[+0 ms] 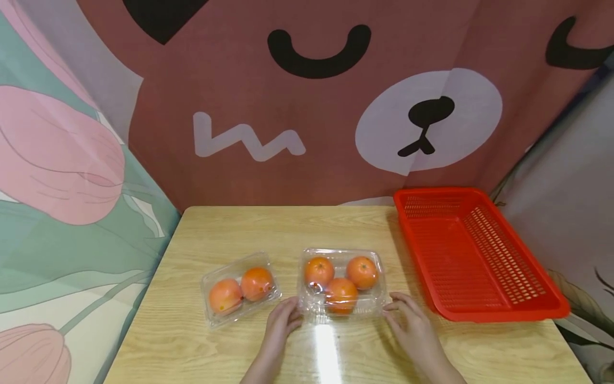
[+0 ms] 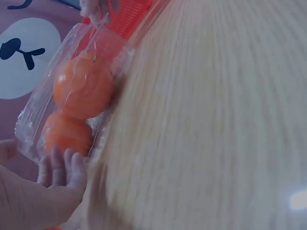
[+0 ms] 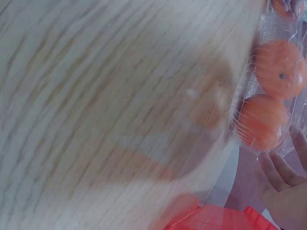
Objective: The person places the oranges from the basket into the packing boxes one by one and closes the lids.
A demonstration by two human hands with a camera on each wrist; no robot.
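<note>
A clear plastic clamshell box (image 1: 378, 305) with three oranges (image 1: 363, 272) in it sits in the middle of the wooden table. My left hand (image 1: 280, 324) is at its near left corner, fingertips against the plastic. In the left wrist view, the left fingers (image 2: 58, 167) lie fairly straight beside the box. At the near right corner, my right hand (image 1: 412, 328) has thumb and fingers spread at the edge. The right wrist view shows its fingers (image 3: 278, 172) extended along the box's end. Glare on the plastic partly hides the lid's edge.
To the left lies another clear clamshell box (image 1: 218, 320), slightly turned, with two oranges (image 1: 257, 283). A red perforated plastic basket (image 1: 422, 266) stands at the table's right side. Behind the table (image 1: 230, 226) hangs a cloth with a bear print (image 1: 249, 181).
</note>
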